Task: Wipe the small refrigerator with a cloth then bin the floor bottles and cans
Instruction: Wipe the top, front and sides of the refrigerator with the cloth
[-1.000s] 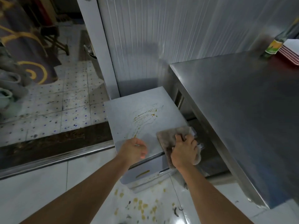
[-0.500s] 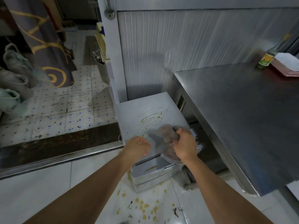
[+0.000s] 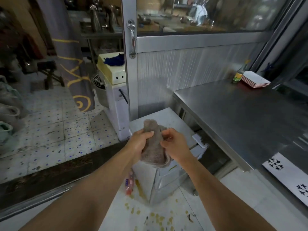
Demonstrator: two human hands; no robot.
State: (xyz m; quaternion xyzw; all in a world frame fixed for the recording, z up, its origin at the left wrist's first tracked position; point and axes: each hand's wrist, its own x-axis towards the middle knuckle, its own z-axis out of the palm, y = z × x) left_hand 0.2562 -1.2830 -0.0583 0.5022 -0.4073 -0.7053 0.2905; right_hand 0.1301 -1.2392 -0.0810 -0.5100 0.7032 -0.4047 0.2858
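Both hands up at frame centre, bunching the cloth (image 3: 154,147) above the fridge (image 3: 164,177). Left hand (image 3: 141,142) wrapped round the cloth's left side, thumb pressed on the front; right hand (image 3: 175,145) curled at its right edge, prob pinching a fold, though blur hides the fingertips. Cloth held off the fridge top, not wiping right now; looks like refolding for a fresh face, so wipe step likely unfinished.

Fridge sits low centre, tucked beside the steel counter (image 3: 241,117) at right. One bottle (image 3: 130,184) w/ red label lies on the floor (image 3: 225,189) touching the fridge's lower left side. Yellowish drips scattered on the floor at bottom centre. No bin in view.

Risks from here:
- cloth already dirty, so could smear stain across the top instead of lifting it, unless a clean side goes down
- loose hanging corner might drag thru the floor drips if lowered carelessly
- wet floor near feet, slip hazard when bending for the bottle
- bottle may leak more if grabbed by the wrong end
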